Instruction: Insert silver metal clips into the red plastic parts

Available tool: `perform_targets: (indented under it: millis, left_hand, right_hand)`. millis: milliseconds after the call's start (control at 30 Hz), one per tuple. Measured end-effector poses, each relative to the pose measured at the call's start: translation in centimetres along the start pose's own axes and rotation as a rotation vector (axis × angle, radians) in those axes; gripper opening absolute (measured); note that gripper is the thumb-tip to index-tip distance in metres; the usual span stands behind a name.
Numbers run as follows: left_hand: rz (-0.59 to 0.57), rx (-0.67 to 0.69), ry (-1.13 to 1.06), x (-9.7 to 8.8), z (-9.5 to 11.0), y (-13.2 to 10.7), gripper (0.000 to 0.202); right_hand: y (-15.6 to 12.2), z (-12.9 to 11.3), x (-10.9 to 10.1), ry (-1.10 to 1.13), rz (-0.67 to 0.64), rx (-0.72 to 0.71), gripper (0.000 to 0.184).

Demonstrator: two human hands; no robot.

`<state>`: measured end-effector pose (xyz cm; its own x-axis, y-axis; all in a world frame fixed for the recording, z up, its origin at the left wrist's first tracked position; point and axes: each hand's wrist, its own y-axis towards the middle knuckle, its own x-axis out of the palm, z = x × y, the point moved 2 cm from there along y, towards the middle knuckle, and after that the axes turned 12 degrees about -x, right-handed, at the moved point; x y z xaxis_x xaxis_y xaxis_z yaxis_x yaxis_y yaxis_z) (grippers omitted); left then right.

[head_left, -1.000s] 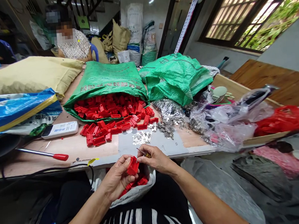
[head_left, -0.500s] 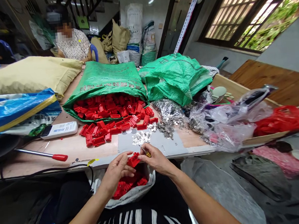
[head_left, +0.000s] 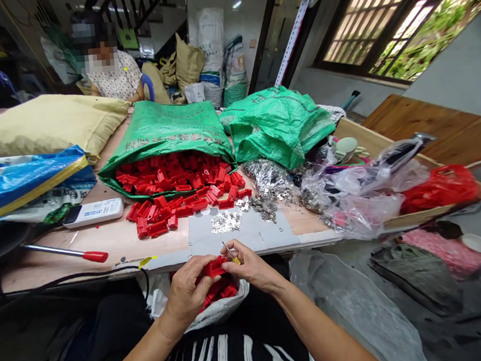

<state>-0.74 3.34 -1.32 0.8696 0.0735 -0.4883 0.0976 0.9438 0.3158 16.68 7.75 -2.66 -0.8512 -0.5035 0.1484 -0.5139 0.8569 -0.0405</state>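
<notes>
Over the lap, my left hand is closed around a small red plastic piece. My right hand grips a thin tool with a yellow handle, its slim metal shaft pointing up and away. The right fingertips touch or nearly touch the red piece's right end. Just below both hands, a white sack holds more red pieces. On the table ahead lie small flat silver metal pieces and a heap of loose red pieces spilling from a green sack.
A lever with a red grip and a white device lie left on the table. Bagged metal pieces, another green sack and plastic bags fill the right. Across the table sits a person.
My left hand has closed further around the red piece, its fingers now wrapping over it. The piece and both hands have shifted slightly lower, and the camera view has moved a little.
</notes>
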Motion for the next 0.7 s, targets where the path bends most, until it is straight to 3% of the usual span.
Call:
perform_targets:
  millis: [433,700]
  left_hand:
    - [-0.071,0.083,-0.117,-0.1,0.9,-1.6,0.025]
    - [-0.072,-0.066,-0.178,0.3,0.4,-3.7,0.024]
  right_hand:
    - [-3.0,0.4,0.7,0.239,-0.049,0.006,0.042]
    - [-4.6,1.4,2.0,0.225,-0.054,0.015,0.041]
